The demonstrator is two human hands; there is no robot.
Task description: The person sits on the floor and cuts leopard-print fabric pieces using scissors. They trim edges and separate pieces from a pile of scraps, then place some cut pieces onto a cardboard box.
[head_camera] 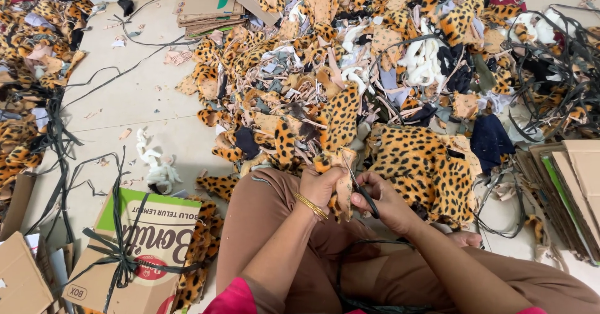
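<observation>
My left hand [322, 186] grips a piece of leopard-print fabric [340, 158] that rises from my lap toward the heap. A gold bangle circles that wrist. My right hand [384, 201] holds black-handled scissors [362, 192], the blades set against the fabric's edge just below my left fingers. Both hands work above my knees, which are covered in brown trousers [262, 220].
A big heap of leopard-print and mixed fabric scraps [375, 70] fills the floor ahead. A cardboard box tied with black strap [134, 254] sits at my left. Flattened cardboard [575, 189] lies at right, more stacked at the back [206, 4]. Black straps [56, 139] trail on the tiles.
</observation>
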